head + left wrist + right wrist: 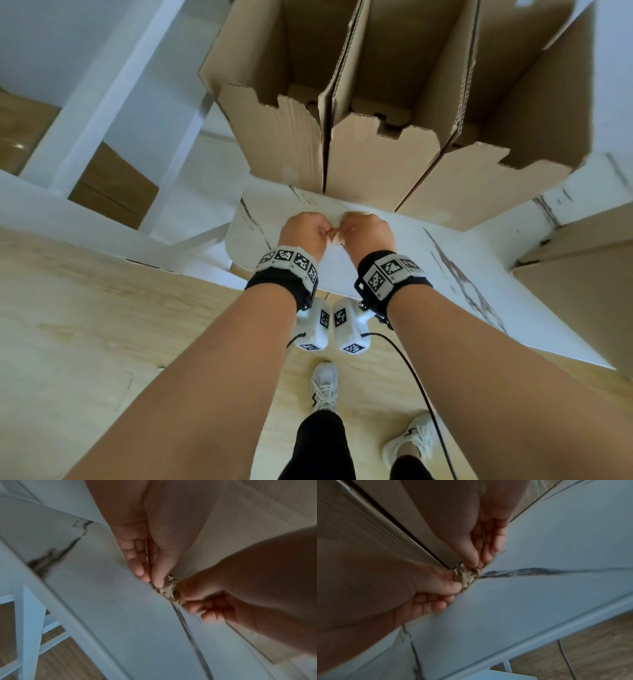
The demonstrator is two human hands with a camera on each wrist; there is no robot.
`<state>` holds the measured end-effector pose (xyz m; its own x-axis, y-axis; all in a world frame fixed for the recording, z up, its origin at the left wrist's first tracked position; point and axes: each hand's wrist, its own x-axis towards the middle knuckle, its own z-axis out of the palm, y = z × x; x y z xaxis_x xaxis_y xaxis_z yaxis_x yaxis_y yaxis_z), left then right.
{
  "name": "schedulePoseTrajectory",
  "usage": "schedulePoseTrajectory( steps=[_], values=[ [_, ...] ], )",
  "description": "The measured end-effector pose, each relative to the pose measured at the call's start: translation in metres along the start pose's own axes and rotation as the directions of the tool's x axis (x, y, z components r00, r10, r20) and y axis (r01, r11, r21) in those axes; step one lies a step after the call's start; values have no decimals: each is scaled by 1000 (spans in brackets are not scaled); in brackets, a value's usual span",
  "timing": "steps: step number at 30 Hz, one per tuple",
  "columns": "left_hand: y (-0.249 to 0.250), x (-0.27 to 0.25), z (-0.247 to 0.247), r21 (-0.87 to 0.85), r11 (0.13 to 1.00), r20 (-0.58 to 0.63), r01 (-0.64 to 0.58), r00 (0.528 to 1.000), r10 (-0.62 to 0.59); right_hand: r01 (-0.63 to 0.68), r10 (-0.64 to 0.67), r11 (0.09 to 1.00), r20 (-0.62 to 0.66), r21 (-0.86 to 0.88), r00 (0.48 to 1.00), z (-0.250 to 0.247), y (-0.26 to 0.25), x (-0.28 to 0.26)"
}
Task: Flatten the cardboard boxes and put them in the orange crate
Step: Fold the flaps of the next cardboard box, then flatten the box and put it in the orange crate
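Three open cardboard boxes stand side by side at the far side of the white marble table: a left box, a middle box and a right box. In front of the middle box my left hand and right hand meet over the table. Together they pinch a small crumpled brown scrap. In the left wrist view the left fingers pinch the scrap. In the right wrist view the right fingers pinch the scrap. The orange crate is not in view.
Another cardboard box stands at the table's right end. White frames stand left of the table on the wood floor. A black cable hangs from my right wrist.
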<state>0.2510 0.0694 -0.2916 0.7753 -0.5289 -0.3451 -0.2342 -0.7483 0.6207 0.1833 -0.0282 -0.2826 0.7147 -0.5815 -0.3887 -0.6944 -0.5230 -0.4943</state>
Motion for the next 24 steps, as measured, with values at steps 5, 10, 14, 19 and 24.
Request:
schedulePoseTrajectory(
  steps=[5,10,14,19,24],
  values=[
    [1,-11,-18,-124,990,70,63,996,-55,-15,29,982,-69,189,997,-26,5,-28],
    [26,-29,-41,-97,995,13,33,999,-32,5,26,966,-114,260,993,-49,11,-44],
    [55,-52,-54,-128,992,-5,0,1000,-1,14,30,964,-159,267,987,-80,23,-70],
    [93,-91,-59,-96,994,-25,-55,998,53,35,34,962,-246,271,969,-126,48,-110],
    [142,-128,-45,-107,984,-52,-141,989,136,103,21,949,-388,297,922,-179,78,-160]
  ],
)
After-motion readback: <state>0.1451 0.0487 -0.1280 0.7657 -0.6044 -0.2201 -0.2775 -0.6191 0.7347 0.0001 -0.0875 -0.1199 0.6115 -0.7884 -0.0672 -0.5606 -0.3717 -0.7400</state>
